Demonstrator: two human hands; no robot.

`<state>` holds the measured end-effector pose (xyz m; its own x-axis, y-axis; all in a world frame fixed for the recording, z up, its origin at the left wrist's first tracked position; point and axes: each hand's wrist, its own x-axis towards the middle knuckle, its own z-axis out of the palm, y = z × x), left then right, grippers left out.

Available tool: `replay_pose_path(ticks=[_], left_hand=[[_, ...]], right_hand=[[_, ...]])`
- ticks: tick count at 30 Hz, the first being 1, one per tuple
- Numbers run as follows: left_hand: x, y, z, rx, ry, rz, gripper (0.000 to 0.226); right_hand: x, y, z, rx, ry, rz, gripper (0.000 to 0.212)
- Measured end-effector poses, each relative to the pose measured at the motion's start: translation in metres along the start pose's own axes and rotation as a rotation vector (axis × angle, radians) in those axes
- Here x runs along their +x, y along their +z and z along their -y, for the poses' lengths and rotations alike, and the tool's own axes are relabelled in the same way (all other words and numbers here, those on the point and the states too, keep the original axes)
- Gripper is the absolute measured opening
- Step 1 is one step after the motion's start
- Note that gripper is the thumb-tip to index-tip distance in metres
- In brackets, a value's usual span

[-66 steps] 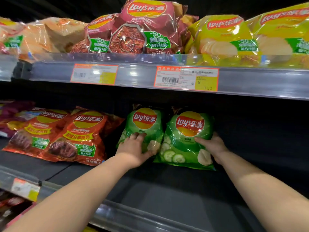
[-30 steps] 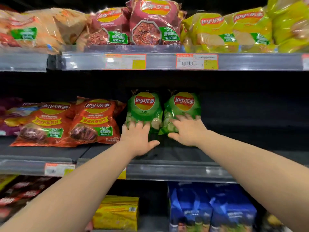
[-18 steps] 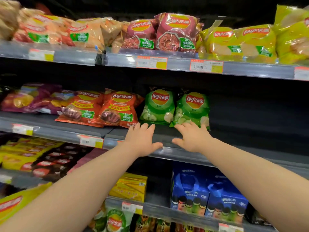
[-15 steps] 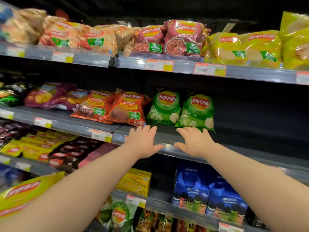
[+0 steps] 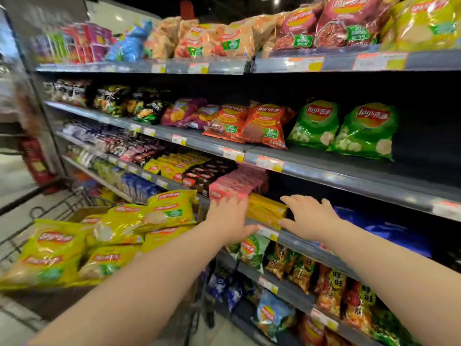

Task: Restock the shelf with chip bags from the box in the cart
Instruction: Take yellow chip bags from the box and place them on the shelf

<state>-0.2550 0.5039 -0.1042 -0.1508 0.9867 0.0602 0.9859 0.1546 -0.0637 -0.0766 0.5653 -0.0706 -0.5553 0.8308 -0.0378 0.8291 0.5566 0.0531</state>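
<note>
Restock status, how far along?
Done: left green bag and right green bag stand on the middle shelf. In hand: nothing; left hand and right hand are open, below that shelf. Left: a pile of yellow bags in the box in the cart.

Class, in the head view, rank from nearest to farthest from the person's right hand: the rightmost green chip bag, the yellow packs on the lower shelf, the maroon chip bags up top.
1. The yellow packs: just left of the right hand, same level.
2. The rightmost green chip bag: one shelf up.
3. The maroon chip bags: top shelf.
</note>
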Motion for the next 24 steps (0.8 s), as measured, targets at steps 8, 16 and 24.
replay_pose_path(ticks=[8,16,24], left_hand=[[-0.063,0.017,0.049,-0.048,-0.134,0.037,0.083],[-0.088,0.036,0.139,-0.029,-0.271,0.034,0.081],[-0.082,0.053,0.261,-0.062,-0.298,0.085,0.084]], right_hand=[[-0.016,0.006,0.059,-0.002,-0.131,-0.026,0.066],[0.023,0.007,0.135,0.000,-0.221,-0.007,0.069],[0.090,0.015,0.231,-0.029,-0.222,0.022,0.068]])
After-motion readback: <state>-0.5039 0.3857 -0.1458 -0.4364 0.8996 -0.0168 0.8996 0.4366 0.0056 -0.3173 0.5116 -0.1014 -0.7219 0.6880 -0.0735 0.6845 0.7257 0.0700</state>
